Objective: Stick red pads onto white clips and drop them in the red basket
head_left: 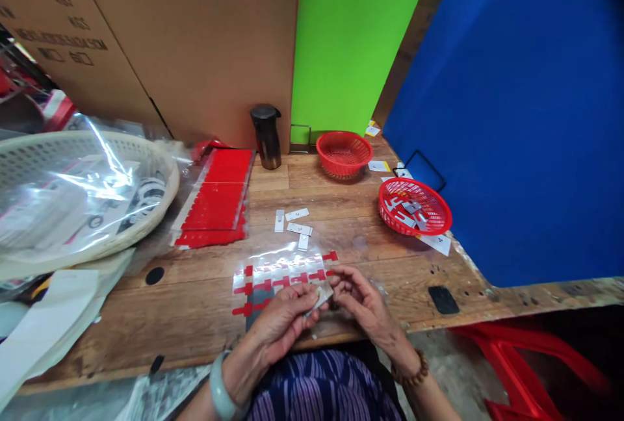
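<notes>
My left hand (pixel 288 317) pinches a small whitish card (pixel 319 297) between thumb and fingers, above the table's front edge. Close to the card's right end is my right hand (pixel 363 301), its fingers curled and thumb drawn in; whatever lies between its fingertips is too small to make out. Beneath and behind both hands lies a clear plastic sheet (pixel 287 258) bearing rows of red tab-shaped stickers (pixel 242 310). A dark grey patch (pixel 257 301) shows under part of it. Just beyond the sheet, several small white cards (pixel 297 214) lie loose on the wood.
Left stands a large cream basket (pixel 168 197) of plastic-wrapped pieces, beside stacked red sheets (pixel 214 197). A dark jug (pixel 267 138) and a red basket (pixel 344 153) stand at the back. Another red basket (pixel 441 216) holds small parts at right, near a blue panel (pixel 526 115).
</notes>
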Action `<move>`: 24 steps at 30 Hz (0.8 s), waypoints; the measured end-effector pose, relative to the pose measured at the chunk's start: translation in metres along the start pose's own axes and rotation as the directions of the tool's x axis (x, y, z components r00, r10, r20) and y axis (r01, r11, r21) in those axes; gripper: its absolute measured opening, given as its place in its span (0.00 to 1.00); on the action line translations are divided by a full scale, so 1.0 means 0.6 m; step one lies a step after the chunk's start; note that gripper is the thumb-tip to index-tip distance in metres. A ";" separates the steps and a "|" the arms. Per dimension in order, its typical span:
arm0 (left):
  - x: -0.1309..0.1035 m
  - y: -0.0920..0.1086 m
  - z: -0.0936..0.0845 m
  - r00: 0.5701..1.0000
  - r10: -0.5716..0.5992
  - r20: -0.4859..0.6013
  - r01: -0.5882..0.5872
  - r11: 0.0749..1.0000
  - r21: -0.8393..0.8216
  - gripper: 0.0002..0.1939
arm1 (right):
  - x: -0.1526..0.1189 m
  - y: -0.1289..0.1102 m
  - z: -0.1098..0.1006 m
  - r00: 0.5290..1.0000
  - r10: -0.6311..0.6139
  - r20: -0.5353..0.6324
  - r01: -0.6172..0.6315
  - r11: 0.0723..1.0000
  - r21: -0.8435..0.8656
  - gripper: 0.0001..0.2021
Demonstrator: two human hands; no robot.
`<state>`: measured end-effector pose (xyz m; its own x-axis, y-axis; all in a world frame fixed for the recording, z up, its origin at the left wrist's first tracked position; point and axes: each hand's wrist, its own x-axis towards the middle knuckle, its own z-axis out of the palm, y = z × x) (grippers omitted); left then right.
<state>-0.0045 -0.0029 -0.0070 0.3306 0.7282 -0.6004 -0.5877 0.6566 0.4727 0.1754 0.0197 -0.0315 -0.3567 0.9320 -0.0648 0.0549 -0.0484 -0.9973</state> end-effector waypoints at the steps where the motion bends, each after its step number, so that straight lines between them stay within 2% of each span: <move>1: 0.001 0.003 -0.003 0.998 0.056 -0.031 -0.056 0.998 0.030 0.11 | 0.003 0.005 -0.005 0.997 0.024 -0.072 -0.024 1.000 -0.001 0.16; 3: 0.006 0.010 -0.011 0.983 0.160 -0.088 -0.151 0.983 0.103 0.13 | 0.007 0.013 -0.018 0.968 0.053 -0.243 -0.077 0.993 -0.090 0.15; 5: 0.013 0.016 -0.020 0.965 0.230 -0.129 -0.208 0.964 0.163 0.14 | 0.009 0.016 -0.030 0.940 0.019 -0.340 -0.110 0.962 -0.250 0.11; 8: 0.029 0.020 -0.027 0.944 0.280 -0.172 -0.235 0.942 0.241 0.15 | 0.007 0.016 -0.035 0.959 -0.071 -0.273 -0.061 0.892 -0.448 0.07; 12: 0.054 0.018 -0.017 0.921 0.360 -0.150 -0.295 0.895 0.335 0.14 | 0.014 0.017 -0.022 0.978 -0.128 -0.167 0.008 0.817 -0.577 0.07; 20: 0.099 0.009 0.000 0.875 0.467 -0.127 -0.377 0.822 0.428 0.12 | 0.042 0.025 -0.007 0.982 -0.136 -0.133 -0.004 0.687 -0.726 0.07; 24: 0.113 0.007 -0.001 0.863 0.488 -0.133 -0.385 0.805 0.453 0.09 | 0.049 0.023 -0.011 0.985 -0.107 -0.133 -0.028 0.669 -0.743 0.05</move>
<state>0.0152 0.0490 -0.0462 -0.0995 0.9223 -0.3735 -0.2659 0.3371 0.9032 0.1718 0.0487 -0.0471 -0.2333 0.9713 0.0473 0.7393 0.2087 -0.6402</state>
